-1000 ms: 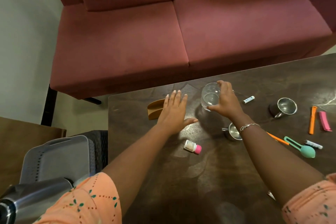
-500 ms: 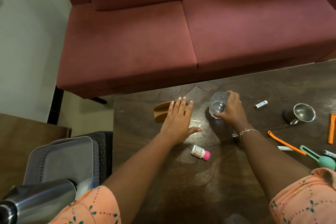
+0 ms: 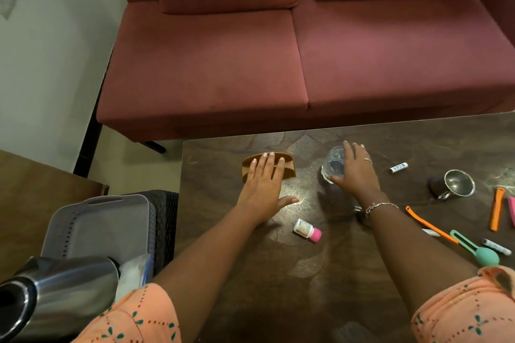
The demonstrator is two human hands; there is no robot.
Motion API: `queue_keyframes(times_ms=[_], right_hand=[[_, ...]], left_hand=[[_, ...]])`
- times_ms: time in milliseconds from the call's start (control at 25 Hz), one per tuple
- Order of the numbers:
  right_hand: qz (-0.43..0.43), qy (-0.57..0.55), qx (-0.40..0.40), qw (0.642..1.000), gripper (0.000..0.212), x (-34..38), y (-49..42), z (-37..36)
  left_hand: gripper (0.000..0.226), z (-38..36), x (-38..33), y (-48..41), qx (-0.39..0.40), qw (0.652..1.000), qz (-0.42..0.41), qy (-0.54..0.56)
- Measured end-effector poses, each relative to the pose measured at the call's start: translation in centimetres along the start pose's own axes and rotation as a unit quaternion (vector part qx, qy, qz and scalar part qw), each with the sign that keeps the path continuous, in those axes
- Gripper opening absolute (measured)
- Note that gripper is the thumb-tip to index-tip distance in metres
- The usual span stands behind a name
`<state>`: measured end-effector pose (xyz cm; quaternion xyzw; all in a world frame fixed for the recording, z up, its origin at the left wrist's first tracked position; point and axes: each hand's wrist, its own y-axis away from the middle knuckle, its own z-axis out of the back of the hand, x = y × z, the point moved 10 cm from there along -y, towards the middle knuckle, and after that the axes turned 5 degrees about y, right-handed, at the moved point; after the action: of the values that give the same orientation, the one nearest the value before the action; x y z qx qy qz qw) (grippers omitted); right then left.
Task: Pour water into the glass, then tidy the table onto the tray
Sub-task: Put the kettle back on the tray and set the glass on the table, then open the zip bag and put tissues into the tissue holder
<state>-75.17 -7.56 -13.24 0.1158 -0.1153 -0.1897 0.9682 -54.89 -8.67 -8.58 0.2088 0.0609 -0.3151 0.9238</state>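
Observation:
My right hand (image 3: 355,172) grips a clear glass (image 3: 333,163) that stands on the dark wooden table (image 3: 278,273); some water shows in it. My left hand (image 3: 263,188) lies flat, fingers straight, its fingertips on a curved brown holder (image 3: 248,166) near the table's far left corner. A grey tray (image 3: 97,224) sits on a dark wicker stool left of the table. A steel flask (image 3: 53,299) lies at the bottom left, partly over the tray.
Loose on the table: a small white bottle with a pink cap (image 3: 307,230), a steel cup (image 3: 454,184), white tubes (image 3: 398,167), orange and pink clips (image 3: 497,207), a green scoop (image 3: 479,249). A red sofa (image 3: 306,58) stands beyond the far edge.
The glass, tilted and raised in my right hand a second ago, now stands lower on the table. My left hand slid forward onto the brown holder. The view shifted left.

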Motion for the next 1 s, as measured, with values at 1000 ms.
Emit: queue_keyframes(times_ms=[1000], right_hand=[[0.401,0.089,0.042,0.911,0.063,37.6,21.2,-6.0]], left_hand=[[0.084,-4.9,25.1,28.9,-0.06,0.949,0.25,0.181]])
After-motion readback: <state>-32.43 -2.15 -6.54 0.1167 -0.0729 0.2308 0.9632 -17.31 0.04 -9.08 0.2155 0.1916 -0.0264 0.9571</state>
